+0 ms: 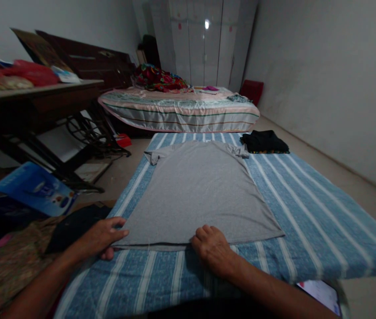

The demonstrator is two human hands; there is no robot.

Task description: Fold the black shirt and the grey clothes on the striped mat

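At the near edge of the blue striped sheet, the left hand pinches the grey T-shirt by its near-left hem corner, and the right hand curls shut on the hem's middle. The shirt lies spread flat mid-sheet, sleeves turned in, body not yet folded; a folded black garment rests at the far edge.
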